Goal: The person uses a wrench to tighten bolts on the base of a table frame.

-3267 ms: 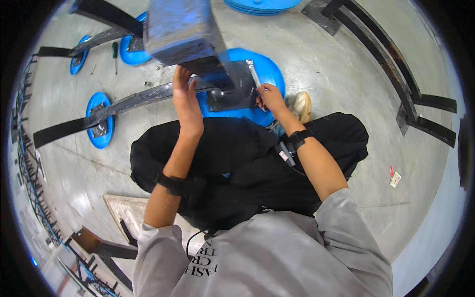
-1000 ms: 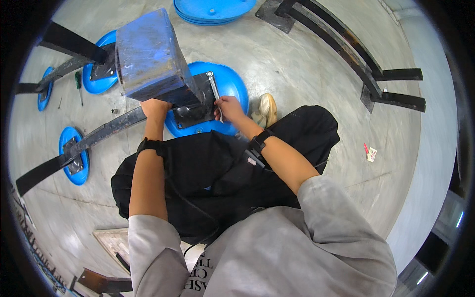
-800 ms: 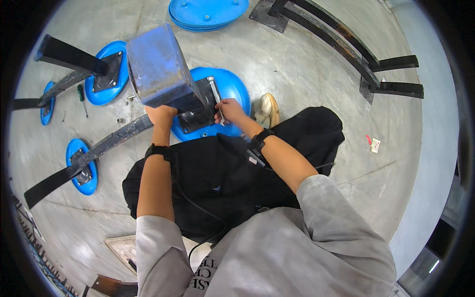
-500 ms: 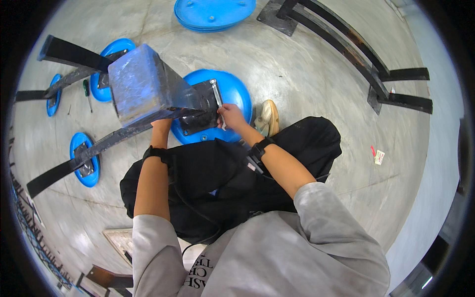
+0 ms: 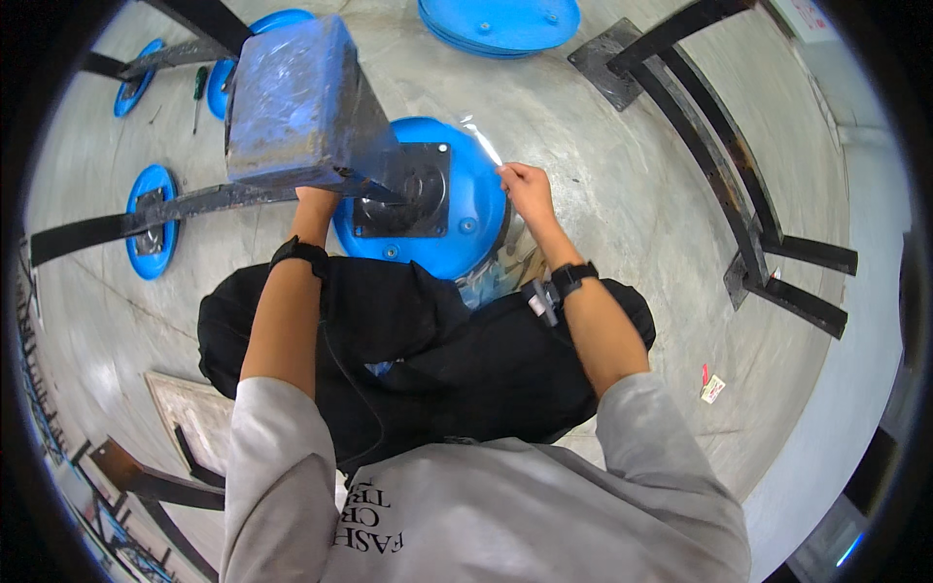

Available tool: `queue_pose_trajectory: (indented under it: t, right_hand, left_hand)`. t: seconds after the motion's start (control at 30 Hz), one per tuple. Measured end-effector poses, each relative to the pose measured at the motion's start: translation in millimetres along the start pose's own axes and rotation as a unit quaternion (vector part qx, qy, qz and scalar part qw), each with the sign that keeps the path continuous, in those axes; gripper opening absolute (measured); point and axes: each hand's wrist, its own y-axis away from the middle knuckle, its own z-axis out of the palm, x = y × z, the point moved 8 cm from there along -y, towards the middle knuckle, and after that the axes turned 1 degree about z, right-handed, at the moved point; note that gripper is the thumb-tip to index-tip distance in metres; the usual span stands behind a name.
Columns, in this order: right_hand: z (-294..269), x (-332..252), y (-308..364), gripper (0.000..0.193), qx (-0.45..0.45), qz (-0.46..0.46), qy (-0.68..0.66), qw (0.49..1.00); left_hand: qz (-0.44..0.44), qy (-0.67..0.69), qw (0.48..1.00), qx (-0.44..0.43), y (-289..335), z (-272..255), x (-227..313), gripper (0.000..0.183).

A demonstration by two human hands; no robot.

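Note:
My right hand (image 5: 528, 191) is closed on a silver wrench (image 5: 483, 144), smeared by motion, raised over the far right edge of a round blue disc (image 5: 473, 199). On the disc lies a black square mounting plate (image 5: 428, 222), with a bolt or hole showing at its far right corner. A black metal post rises from the plate toward me and ends in a scratched blue square face (image 5: 292, 102). My left hand (image 5: 316, 201) is at the near side of this post; its fingers are hidden behind the metal.
Black bars (image 5: 126, 223) reach left from the post to smaller blue discs (image 5: 153, 222). A green-handled screwdriver (image 5: 199, 97) lies on the floor. Stacked blue discs (image 5: 501, 24) are at the back; another black frame (image 5: 695, 126) stands to the right. My black-clad legs (image 5: 418, 369) are folded near the disc.
My right hand has lifted the wrench off the plate's corner and carried it right, away from the plate. My left hand stays by the post. The whole view has shifted.

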Motion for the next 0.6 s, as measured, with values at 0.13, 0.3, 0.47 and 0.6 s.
queue_pose_trajectory:
  t: [0.13,0.3,0.47,0.6]
  right_hand:
    - [19.1,-9.4,23.6,0.021,-0.023,0.146,-0.221,0.964]
    - [57.4,-20.3,38.8,0.020,-0.076,0.143,-0.222,0.961]
    - [92.9,-4.4,58.7,0.019,-0.069,0.191,-0.312,0.928]
    - [104.4,-15.2,54.3,0.019,-0.060,0.187,-0.354,0.914]
  left_hand:
    - [-0.004,0.002,1.000,0.001,5.0,-1.0,-5.7,0.050]
    - [0.007,0.016,1.000,0.003,5.3,0.1,0.9,0.048]
    - [0.020,0.014,0.999,-0.021,0.4,11.6,-0.3,0.047]
    - [0.038,0.006,0.998,0.052,-6.0,20.6,5.6,0.044]
